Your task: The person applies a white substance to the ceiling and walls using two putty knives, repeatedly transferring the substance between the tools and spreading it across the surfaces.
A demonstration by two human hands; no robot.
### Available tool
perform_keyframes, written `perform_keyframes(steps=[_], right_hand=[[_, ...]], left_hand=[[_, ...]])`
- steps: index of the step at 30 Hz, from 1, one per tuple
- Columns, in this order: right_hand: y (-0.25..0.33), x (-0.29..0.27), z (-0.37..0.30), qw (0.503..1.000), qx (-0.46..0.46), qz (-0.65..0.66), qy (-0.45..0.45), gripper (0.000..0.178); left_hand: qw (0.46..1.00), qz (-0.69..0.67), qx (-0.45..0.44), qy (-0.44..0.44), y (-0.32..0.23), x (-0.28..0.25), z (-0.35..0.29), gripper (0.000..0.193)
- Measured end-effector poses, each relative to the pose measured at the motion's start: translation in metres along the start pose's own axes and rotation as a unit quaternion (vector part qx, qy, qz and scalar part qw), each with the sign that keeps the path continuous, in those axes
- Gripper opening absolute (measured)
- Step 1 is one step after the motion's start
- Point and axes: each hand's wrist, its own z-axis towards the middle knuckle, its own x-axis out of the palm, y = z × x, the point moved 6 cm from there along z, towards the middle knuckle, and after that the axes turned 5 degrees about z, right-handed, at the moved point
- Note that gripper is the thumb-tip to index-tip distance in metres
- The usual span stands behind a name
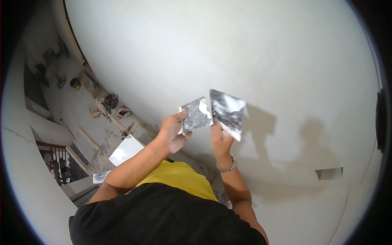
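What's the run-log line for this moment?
left hand: holds grey abrasive sheet | right hand: holds second grey sheet | backdrop: white wall

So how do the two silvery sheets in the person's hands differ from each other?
The sheet in the left hand, the left sheet, looks smaller and roughly square; the right sheet, in the right hand, looks larger and tapers to a point at its lower corner. The left sheet sits lower and tilted; the right sheet reaches higher. The left sheet shows a white patch near its upper right corner; the right one is streaked dark and bright. Both are crinkled, shiny and foil-like, held against a pale wall.
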Motion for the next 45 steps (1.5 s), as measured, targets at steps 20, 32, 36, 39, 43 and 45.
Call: perform_keyframes(steps=[20, 32, 36, 39, 43, 45], right_hand=[[0.047, -0.050, -0.042, 0.732, 0.301, 0.592, -0.148, 0.024], [0.060, -0.105, -0.059, 0.760, 0.196, 0.609, -0.114, 0.020], [0.105, -0.150, -0.058, 0.795, 0.113, 0.490, -0.339, 0.022], [0.141, -0.176, -0.050, 0.821, 0.000, 0.501, -0.274, 0.023], [0.177, -0.146, -0.076, 0.880, -0.177, 0.360, -0.252, 0.029], [0.223, -0.143, -0.070, 0.877, -0.273, 0.300, -0.259, 0.031]], left_hand=[[0.735, 0.403, 0.457, 0.297, -0.017, 0.106, -0.003, 0.007], [0.523, 0.520, 0.485, 0.470, -0.001, 0.144, 0.017, 0.022], [0.567, 0.562, 0.501, 0.333, -0.049, 0.164, 0.072, 0.012], [0.663, 0.390, 0.567, 0.294, -0.157, 0.238, 0.064, 0.028], [0.578, 0.310, 0.681, 0.327, -0.275, 0.245, 0.069, 0.031], [0.512, 0.377, 0.721, 0.277, -0.304, 0.249, 0.086, 0.033]])
